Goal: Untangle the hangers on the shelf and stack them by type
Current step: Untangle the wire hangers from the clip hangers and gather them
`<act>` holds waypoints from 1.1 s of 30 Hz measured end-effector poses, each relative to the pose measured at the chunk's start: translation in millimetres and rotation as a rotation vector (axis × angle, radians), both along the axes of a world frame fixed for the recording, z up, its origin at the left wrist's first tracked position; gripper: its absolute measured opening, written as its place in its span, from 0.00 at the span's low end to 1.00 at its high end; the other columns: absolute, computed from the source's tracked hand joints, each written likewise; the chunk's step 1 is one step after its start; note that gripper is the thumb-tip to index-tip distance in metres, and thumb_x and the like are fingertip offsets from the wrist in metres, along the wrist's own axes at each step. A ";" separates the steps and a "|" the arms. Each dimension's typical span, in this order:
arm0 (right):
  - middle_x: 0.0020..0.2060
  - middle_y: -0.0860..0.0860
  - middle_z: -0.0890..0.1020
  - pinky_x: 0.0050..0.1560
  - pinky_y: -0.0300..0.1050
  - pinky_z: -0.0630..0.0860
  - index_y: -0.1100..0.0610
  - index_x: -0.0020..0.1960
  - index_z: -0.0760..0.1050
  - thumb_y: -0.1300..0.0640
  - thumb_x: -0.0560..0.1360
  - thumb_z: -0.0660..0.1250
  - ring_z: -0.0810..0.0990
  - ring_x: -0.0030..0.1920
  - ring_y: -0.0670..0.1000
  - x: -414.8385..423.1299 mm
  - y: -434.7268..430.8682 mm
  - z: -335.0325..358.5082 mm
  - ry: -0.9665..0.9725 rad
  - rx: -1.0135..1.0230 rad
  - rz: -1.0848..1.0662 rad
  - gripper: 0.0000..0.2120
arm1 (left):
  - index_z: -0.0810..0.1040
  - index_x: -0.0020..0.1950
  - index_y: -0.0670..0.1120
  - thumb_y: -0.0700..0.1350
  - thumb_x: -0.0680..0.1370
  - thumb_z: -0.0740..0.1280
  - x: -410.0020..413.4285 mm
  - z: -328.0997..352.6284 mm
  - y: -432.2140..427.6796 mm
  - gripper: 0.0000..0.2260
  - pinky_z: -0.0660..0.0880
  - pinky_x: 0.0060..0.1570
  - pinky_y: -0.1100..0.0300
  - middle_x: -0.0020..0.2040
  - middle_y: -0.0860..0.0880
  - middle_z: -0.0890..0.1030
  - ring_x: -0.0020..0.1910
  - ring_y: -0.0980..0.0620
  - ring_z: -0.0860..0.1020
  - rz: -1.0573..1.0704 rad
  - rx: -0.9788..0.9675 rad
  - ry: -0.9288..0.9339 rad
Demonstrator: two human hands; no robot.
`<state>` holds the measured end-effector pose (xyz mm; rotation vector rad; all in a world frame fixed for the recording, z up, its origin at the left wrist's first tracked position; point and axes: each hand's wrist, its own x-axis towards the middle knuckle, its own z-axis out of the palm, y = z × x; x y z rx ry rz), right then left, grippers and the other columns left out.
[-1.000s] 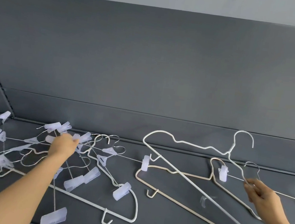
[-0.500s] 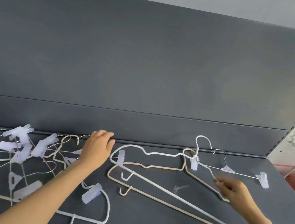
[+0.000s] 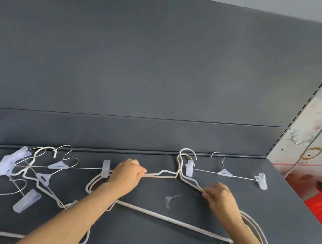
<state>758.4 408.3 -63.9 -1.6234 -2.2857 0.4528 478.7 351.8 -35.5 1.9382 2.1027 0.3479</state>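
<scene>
Both hands on two nested coated hangers, mid-shelf.

The left hand (image 3: 127, 177) curls round the left shoulder and the right hand (image 3: 220, 199) pinches the right shoulder of the coated hangers (image 3: 173, 220). Their long axis runs along the shelf (image 3: 288, 212), hooks toward its back edge. A lone clip hanger (image 3: 225, 173) lies just behind them; the tangled clip hangers (image 3: 8, 164) crowd the left end. Bare shelf lies toward the right edge.

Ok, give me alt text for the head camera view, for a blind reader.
Two hands hold a pair of stacked coated hangers on a dark grey shelf: left hand gripping one shoulder, right hand pinching the other. A clip hanger lies alone behind them, and a tangle of clip hangers sits at left.
</scene>
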 end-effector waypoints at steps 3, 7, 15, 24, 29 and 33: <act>0.44 0.53 0.76 0.49 0.49 0.71 0.56 0.49 0.80 0.56 0.75 0.64 0.73 0.50 0.57 -5.0 -3.0 -6.4 -0.066 0.059 -0.062 0.08 | 0.77 0.44 0.44 0.44 0.79 0.59 3.3 -7.5 2.8 0.09 0.67 0.44 0.56 0.48 0.48 0.75 0.49 0.47 0.71 -0.003 -0.059 0.038; 0.49 0.52 0.77 0.49 0.46 0.69 0.55 0.52 0.77 0.56 0.77 0.60 0.73 0.54 0.55 -8.1 0.7 -7.2 -0.121 -0.005 -0.074 0.09 | 0.77 0.45 0.42 0.41 0.79 0.58 12.7 -10.1 6.0 0.09 0.64 0.38 0.57 0.43 0.49 0.69 0.40 0.47 0.69 0.045 -0.047 0.072; 0.34 0.49 0.74 0.39 0.47 0.70 0.57 0.43 0.76 0.59 0.75 0.64 0.73 0.37 0.53 6.2 13.6 32.5 0.122 -0.023 -0.034 0.04 | 0.77 0.48 0.41 0.41 0.79 0.59 16.3 17.9 4.8 0.08 0.72 0.45 0.50 0.47 0.45 0.75 0.46 0.43 0.76 0.084 0.064 -0.044; 0.25 0.51 0.70 0.29 0.35 0.63 0.55 0.34 0.77 0.67 0.72 0.66 0.67 0.27 0.44 -1.4 16.5 88.5 0.269 -0.033 0.082 0.11 | 0.78 0.42 0.37 0.41 0.77 0.62 1.3 66.1 -15.6 0.09 0.74 0.48 0.48 0.40 0.40 0.79 0.39 0.45 0.74 0.105 0.257 -0.155; 0.21 0.49 0.71 0.26 0.34 0.63 0.58 0.33 0.77 0.68 0.73 0.64 0.64 0.23 0.46 -50.9 0.5 97.6 0.312 -0.063 0.177 0.12 | 0.75 0.37 0.38 0.39 0.77 0.61 -43.1 74.0 -47.2 0.10 0.71 0.39 0.48 0.38 0.37 0.78 0.36 0.42 0.73 0.174 0.291 -0.101; 0.19 0.47 0.68 0.25 0.35 0.62 0.60 0.36 0.78 0.67 0.73 0.65 0.62 0.23 0.46 -100.7 -15.3 92.2 0.319 -0.063 0.225 0.08 | 0.81 0.49 0.41 0.41 0.78 0.61 -87.8 76.9 -79.3 0.09 0.75 0.47 0.48 0.44 0.42 0.80 0.44 0.44 0.77 0.220 0.307 -0.061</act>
